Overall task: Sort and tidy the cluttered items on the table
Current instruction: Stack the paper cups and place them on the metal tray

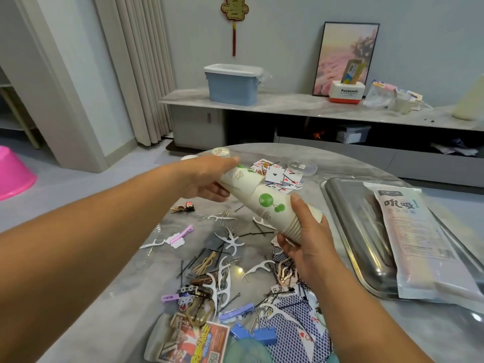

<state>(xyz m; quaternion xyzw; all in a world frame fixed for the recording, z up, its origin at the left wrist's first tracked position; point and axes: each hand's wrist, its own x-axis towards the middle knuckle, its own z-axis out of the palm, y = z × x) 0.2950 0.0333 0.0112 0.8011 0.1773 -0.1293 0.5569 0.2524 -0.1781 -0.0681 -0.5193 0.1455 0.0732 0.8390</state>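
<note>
Blue binder clips [258,334] and a spill of blue-backed playing cards [296,334] lie at the near edge of the round grey table [348,158], beside a printed packet [193,341].

Above the clutter, paper cups are held in mid-air, clear of the tabletop. The right hand [309,247] grips a nested stack of paper cups [282,213] round its rim end, thumb on top and fingers curled beneath. The left hand [209,179] holds a smaller group of cups [239,179], fingers wrapped over it, its open mouth angled toward the stack's base. The two groups touch or nearly touch at a skewed angle.

The step in hand looks like joining the cups into one stack. Doing it well calls for bringing both groups onto one line before pushing; forced at this tilt, the thin rims could buckle. A light push should seat them.

Below the hands lie white floss picks [230,239], black bobby pins [259,233], hair clips [180,233] and more face-up cards [277,175]. A clear lidded tub [301,166] sits at the far side. To the right, a steel tray [348,221] carries a white printed pouch [419,231] and has bare room where the finished stack might lie.
</note>
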